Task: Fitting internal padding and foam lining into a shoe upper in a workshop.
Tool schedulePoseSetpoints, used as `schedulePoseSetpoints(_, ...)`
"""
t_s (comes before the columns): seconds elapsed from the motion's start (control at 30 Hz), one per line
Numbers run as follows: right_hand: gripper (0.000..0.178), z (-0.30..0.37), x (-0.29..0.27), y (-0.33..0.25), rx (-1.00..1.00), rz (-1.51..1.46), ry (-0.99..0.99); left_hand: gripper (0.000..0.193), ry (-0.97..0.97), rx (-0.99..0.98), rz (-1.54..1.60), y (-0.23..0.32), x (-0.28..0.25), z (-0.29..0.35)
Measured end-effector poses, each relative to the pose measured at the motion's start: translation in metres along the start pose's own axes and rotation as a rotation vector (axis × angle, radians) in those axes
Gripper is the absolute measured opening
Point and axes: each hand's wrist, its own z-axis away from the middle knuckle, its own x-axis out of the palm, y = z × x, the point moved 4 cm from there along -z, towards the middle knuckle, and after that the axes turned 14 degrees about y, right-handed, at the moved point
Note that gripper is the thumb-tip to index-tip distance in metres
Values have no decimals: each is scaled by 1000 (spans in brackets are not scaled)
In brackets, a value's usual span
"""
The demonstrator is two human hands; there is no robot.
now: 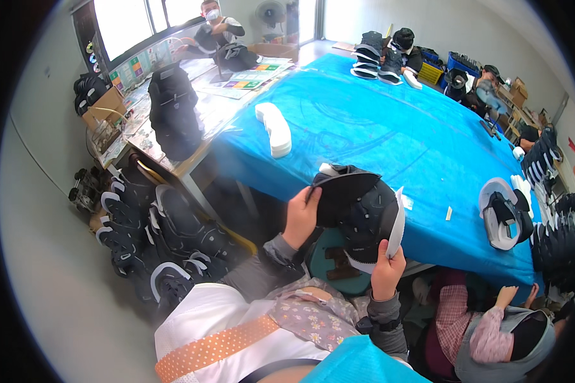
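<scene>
Between my two hands is a black shoe upper, raised in front of me by the near edge of the table. My left hand pinches its left edge, with the thumb on top. My right hand is closed round its lower right end, where a white curved piece stands along the side. I cannot tell whether that piece is fixed to the upper. Some fingers of both hands are hidden behind the black material.
A blue-covered table carries a stack of white insole-shaped pieces and another black upper. Several black uppers are piled low at my left. A co-worker sits close on my right; other people work farther off.
</scene>
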Motion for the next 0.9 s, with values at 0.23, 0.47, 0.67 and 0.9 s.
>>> schedulePoseSetpoints(0.23,24,9,-26,10,192,-293,81,14,208,353,-181,37,-35,-25)
schedulePoseSetpoints(0.47,33,2,-72,-15,76,-317,28,28,375,374,-185,38,-60,-61)
schedulePoseSetpoints(0.67,33,-5,-92,-18,-50,-157,106,14,80,183,101,5,-57,-44)
schedulePoseSetpoints(0.9,13,-8,-72,-48,-520,135,-149,31,-444,595,-309,64,-12,-26)
